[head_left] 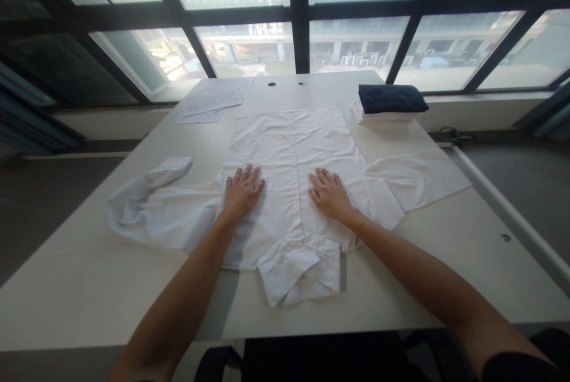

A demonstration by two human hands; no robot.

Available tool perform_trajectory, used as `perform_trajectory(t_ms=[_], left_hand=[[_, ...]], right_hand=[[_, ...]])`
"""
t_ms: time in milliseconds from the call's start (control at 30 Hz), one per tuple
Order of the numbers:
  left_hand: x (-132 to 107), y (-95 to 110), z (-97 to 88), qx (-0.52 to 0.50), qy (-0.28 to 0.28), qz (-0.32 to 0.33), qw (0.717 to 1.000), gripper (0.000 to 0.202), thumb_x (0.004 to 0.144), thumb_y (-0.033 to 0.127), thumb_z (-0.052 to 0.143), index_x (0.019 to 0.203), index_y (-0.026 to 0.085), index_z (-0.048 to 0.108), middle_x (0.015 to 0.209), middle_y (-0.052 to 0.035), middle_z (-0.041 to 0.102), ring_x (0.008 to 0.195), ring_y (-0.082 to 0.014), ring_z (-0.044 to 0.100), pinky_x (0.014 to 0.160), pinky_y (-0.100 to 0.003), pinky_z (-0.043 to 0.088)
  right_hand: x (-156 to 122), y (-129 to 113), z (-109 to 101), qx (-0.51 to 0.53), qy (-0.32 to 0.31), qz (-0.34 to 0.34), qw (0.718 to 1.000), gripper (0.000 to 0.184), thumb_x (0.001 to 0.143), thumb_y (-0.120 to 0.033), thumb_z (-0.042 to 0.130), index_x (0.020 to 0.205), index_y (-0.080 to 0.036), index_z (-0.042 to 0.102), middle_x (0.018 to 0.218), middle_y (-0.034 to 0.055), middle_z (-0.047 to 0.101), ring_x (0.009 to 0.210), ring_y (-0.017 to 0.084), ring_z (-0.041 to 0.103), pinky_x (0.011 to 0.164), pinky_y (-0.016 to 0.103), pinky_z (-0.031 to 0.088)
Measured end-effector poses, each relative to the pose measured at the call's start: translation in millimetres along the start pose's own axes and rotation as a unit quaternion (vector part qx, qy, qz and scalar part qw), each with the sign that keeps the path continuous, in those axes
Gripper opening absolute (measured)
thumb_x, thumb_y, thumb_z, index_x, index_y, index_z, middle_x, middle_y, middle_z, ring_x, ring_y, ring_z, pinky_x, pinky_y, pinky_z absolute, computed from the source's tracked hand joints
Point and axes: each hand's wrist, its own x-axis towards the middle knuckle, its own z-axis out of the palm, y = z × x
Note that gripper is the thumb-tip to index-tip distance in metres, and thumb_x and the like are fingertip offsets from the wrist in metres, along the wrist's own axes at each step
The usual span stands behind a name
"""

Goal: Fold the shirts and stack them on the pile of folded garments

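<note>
A white button-up shirt (267,138) lies spread front side up on the table, its collar (300,269) toward me and its hem at the far end. The sleeve on the left (160,215) is bunched and curled, while the one on the right (418,180) stretches out flatter toward the table's edge. My left hand (243,192) rests flat on the shirt front, fingers spread, left of the button line. On the other side of the buttons, my right hand (329,193) presses flat with its fingers apart. Neither hand grips anything.
A folded dark cloth (392,98) sits on a white stack (387,116) at the back right of the white table (111,287). Printed papers (209,100) lie at the back left. A black chair (325,358) stands at the near edge, and windows (249,49) rise behind.
</note>
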Motion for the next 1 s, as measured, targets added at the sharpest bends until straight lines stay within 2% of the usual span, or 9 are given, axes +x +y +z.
perform_trajectory(t_ms=[400,1000], left_hand=[[-1.3,0.7,-1.1,0.004,0.008,0.004,1.000,0.061,0.107,0.051,0.030,0.162,0.026,0.037,0.171,-0.0056,0.030,0.158,-0.0346,0.026,0.124,-0.059,0.027],[0.3,-0.1,-0.1,-0.015,-0.005,-0.001,1.000,0.063,0.106,0.052,0.028,0.163,0.026,0.035,0.172,-0.0053,0.027,0.158,-0.0347,0.023,0.125,-0.060,0.023]], right_hand=[[0.1,-0.7,-0.1,-0.006,-0.003,0.003,1.000,0.058,0.106,-0.039,0.041,0.159,-0.017,0.043,0.170,0.0132,0.032,0.158,0.029,0.025,0.127,0.051,0.019],[-0.6,-0.9,-2.2,0.003,0.000,-0.001,1.000,0.057,0.106,-0.038,0.041,0.158,-0.015,0.043,0.170,0.0135,0.032,0.158,0.029,0.025,0.127,0.051,0.019]])
